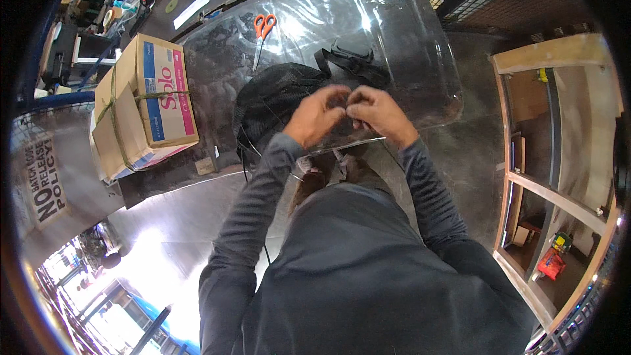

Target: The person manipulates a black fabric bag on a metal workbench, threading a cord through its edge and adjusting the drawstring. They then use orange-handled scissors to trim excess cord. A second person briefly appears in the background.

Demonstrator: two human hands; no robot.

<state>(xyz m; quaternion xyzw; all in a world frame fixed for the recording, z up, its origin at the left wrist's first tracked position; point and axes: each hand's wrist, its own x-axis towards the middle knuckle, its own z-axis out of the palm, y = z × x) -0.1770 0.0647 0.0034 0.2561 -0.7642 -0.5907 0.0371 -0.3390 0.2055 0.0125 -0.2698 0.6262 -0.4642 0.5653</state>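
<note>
While my left hand (318,117) and right hand (382,114) come together, fingers curled inward and narrow, I cannot tell through the blur whether either pinches anything. Just left of my left hand, a black mesh bag (271,100) lies on the tabletop (420,46). Black straps (355,62) lie just beyond both hands; orange-handled scissors (264,29) rest farther off.

Wrinkled grey sleeves (253,204), dark top (381,276), brown trousers (367,174)
</note>
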